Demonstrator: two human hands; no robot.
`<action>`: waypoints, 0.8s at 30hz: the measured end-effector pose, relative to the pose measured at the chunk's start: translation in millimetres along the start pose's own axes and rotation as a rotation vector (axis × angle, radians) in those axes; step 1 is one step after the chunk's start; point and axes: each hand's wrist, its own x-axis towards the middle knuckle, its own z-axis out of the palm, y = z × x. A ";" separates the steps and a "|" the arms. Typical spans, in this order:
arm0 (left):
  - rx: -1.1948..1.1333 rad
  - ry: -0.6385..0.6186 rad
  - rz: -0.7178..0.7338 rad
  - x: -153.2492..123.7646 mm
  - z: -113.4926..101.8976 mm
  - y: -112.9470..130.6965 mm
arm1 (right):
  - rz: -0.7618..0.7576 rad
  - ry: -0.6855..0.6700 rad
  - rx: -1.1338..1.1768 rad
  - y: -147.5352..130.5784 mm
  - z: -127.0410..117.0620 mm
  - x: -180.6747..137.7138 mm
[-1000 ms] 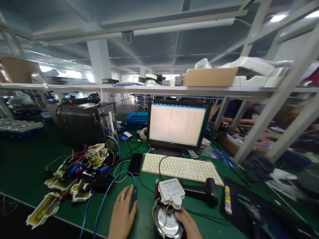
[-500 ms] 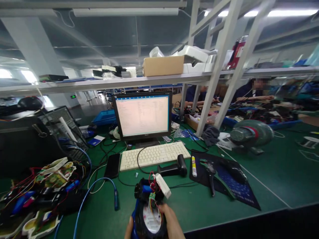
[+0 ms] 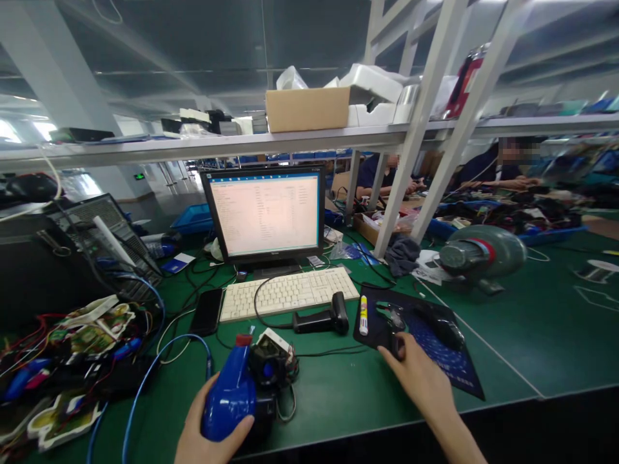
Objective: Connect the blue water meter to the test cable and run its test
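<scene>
My left hand (image 3: 207, 419) is wrapped around a glossy blue and black device (image 3: 231, 390), tilted so its blue shell faces left. A white connector block (image 3: 275, 341) and loose wires show on its far right side. On the dark mat (image 3: 459, 367), my right hand (image 3: 418, 370) closes its thumb and fingers on the dark handle of a pair of pliers (image 3: 394, 319). The pliers' jaws point away from me, and the hand partly hides the handles. Just left of them lies a yellow and white marker (image 3: 363, 316).
A barcode scanner (image 3: 322, 319) and keyboard (image 3: 290, 293) lie before the monitor (image 3: 265, 212). Opened circuit parts (image 3: 91, 328) and a blue cable (image 3: 140, 393) crowd the left. A black phone (image 3: 207, 312) lies beside the keyboard. A grey blower (image 3: 483, 251) stands right. Two people sit beyond the shelf posts.
My right hand has left the device and moved right to the pliers. The device has shifted left in my left hand and turned from its wired side to its blue shell.
</scene>
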 end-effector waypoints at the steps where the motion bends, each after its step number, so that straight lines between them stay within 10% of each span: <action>1: 0.044 0.018 0.069 0.5 -1.2 5.6 | 0.017 0.011 -0.093 4.5 -2.3 7.9; 14: 0.371 0.088 0.462 -8.7 -21.6 26.2 | 0.013 0.112 -0.132 27.5 -26.1 16.9; 19: 0.385 0.088 0.450 -8.3 -21.1 31.4 | -0.791 0.476 0.221 -8.8 -19.2 -42.3; 24: 0.380 0.121 0.509 -11.1 -26.5 28.8 | -1.243 0.126 0.133 -35.8 13.6 -74.1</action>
